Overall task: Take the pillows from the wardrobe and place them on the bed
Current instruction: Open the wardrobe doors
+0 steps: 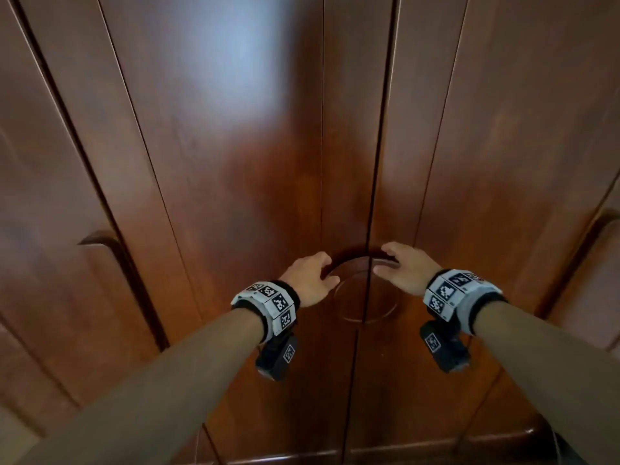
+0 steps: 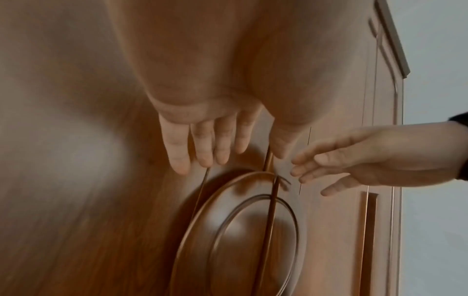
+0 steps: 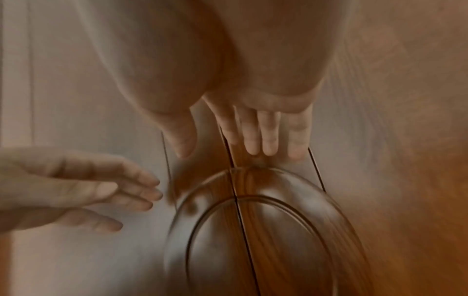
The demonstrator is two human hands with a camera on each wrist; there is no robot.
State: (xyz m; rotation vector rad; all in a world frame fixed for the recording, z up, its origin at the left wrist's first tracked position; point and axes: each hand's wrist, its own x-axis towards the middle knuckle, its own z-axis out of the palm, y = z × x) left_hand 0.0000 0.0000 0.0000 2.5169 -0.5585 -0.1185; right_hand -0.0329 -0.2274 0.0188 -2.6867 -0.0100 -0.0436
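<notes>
The brown wooden wardrobe (image 1: 235,162) fills the head view with its doors closed; no pillow or bed shows. A round carved handle (image 1: 365,293) is split by the seam between the two middle doors. My left hand (image 1: 330,270) reaches the ring's upper left rim, fingers extended and holding nothing. At the upper right rim is my right hand (image 1: 382,260), also empty. In the left wrist view the left hand (image 2: 235,154) hovers just above the ring (image 2: 248,230) with straight fingers. The right wrist view shows the right hand (image 3: 222,152) likewise above the ring (image 3: 253,230).
Further wardrobe doors stand on both sides, with a curved handle on the left (image 1: 100,239) and another on the right (image 1: 607,216). A pale wall (image 2: 435,220) lies past the wardrobe's end. The wardrobe's base moulding (image 1: 436,448) runs along the bottom.
</notes>
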